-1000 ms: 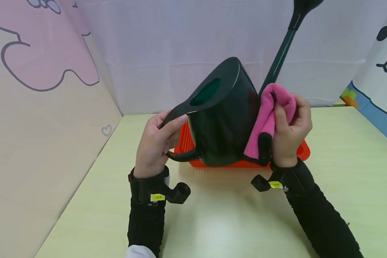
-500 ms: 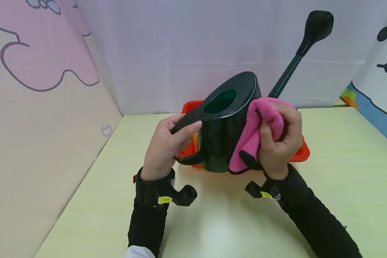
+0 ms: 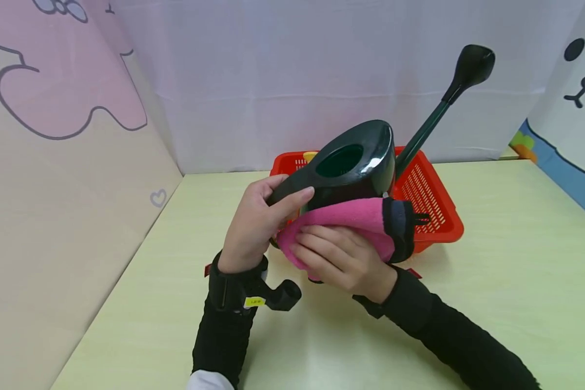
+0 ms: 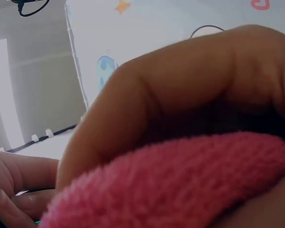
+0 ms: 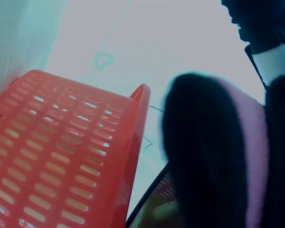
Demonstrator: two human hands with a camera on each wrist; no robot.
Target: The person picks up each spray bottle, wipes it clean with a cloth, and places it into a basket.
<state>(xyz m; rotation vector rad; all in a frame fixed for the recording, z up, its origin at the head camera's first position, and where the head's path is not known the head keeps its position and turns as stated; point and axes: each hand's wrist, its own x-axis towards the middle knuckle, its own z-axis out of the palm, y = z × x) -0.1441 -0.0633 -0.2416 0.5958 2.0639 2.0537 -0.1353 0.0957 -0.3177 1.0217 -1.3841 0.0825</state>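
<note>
A dark green watering can [image 3: 370, 179] is held tilted in the head view, its long spout [image 3: 426, 124] rising to the upper right. My left hand [image 3: 253, 227] grips its handle at the left, thumb along the top. In front of the can's body, my right hand [image 3: 343, 260] holds a pink towel [image 3: 358, 211] with a dark border against it. Close up in the left wrist view, bent fingers [image 4: 180, 80] lie over the fluffy pink towel [image 4: 171, 190]. The towel's dark edge [image 5: 204, 152] fills much of the right wrist view. The can's lower body is hidden behind towel and hand.
Behind the can, a red perforated basket [image 3: 448, 230] stands on the pale table [image 3: 127, 325]; its slotted wall [image 5: 61, 152] shows in the right wrist view. Something yellow [image 3: 309, 156] peeks over its back rim. A white cloth [image 3: 273, 81] hangs behind the table.
My right hand has carried the towel from the can's right side leftward and down across its front, turning knuckles up. The can is lower and tilts less; my left hand has shifted slightly right.
</note>
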